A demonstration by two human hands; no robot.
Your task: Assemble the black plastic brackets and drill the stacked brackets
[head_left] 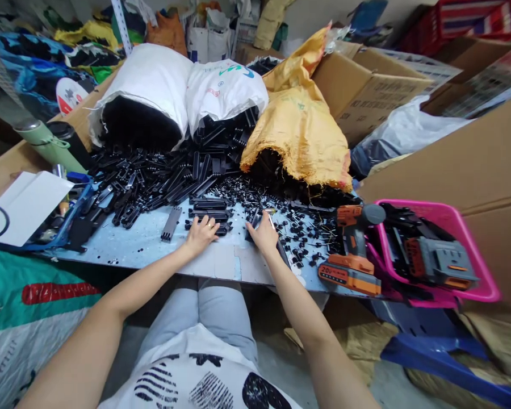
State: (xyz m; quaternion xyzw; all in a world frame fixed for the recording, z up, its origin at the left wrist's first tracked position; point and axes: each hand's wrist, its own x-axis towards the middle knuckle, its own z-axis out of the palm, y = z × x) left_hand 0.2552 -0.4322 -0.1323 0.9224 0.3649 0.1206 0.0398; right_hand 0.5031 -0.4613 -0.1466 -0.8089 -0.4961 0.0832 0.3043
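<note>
My left hand [202, 233] lies with spread fingers over a row of long black plastic parts [210, 214] set side by side near the table's front. To its right, my right hand [264, 234] is closed around a slim black-handled tool [283, 254], whose handle sticks out below the palm; its exact kind is not clear. A dark piece by the right thumb is partly covered. One separate flat ribbed black part [171, 223] lies left of my left hand. Small black pieces with metal pins [300, 233] are scattered right of my right hand.
An orange cordless drill [353, 250] stands beside a pink basket [479, 250] on the right. White sacks [153, 85] and a yellow sack [302, 125] spill black parts at the back. A blue tray [74, 210] and green bottle [46, 142] are left.
</note>
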